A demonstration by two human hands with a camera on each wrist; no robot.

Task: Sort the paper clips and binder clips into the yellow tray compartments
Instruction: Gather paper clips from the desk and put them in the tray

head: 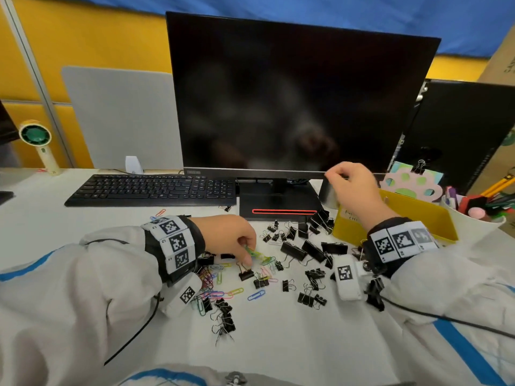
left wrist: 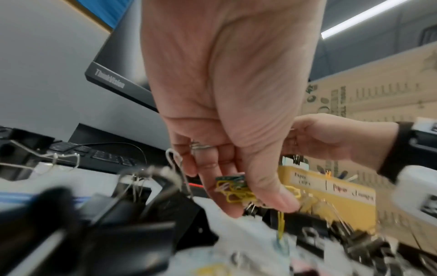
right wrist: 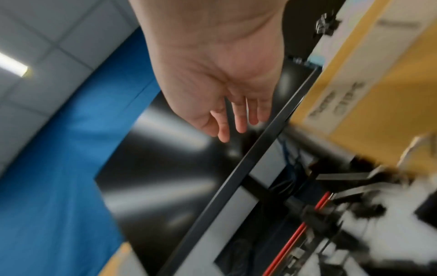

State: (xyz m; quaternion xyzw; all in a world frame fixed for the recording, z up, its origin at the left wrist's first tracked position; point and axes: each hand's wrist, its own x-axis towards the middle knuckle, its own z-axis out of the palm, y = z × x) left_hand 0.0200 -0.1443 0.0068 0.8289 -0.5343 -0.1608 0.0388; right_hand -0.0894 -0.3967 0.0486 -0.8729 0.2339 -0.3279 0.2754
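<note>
My left hand (head: 247, 253) is low over the white desk and pinches a small bunch of yellow and green paper clips (head: 257, 254) between thumb and fingers; the left wrist view shows the bunch of paper clips (left wrist: 234, 192) under the thumb of the left hand (left wrist: 260, 205). More coloured paper clips (head: 220, 293) and several black binder clips (head: 306, 249) lie scattered around it. My right hand (head: 341, 176) hovers over the left end of the yellow tray (head: 418, 215), fingers loosely bent. In the right wrist view the right hand (right wrist: 236, 127) holds nothing beside the labelled yellow tray (right wrist: 378, 93).
A dark monitor (head: 301, 93) stands behind the clips, its base (head: 278, 204) just beyond them. A black keyboard (head: 150, 189) lies at the back left. A white cup of pens (head: 473, 218) sits right of the tray. A small fan (head: 36, 137) stands far left.
</note>
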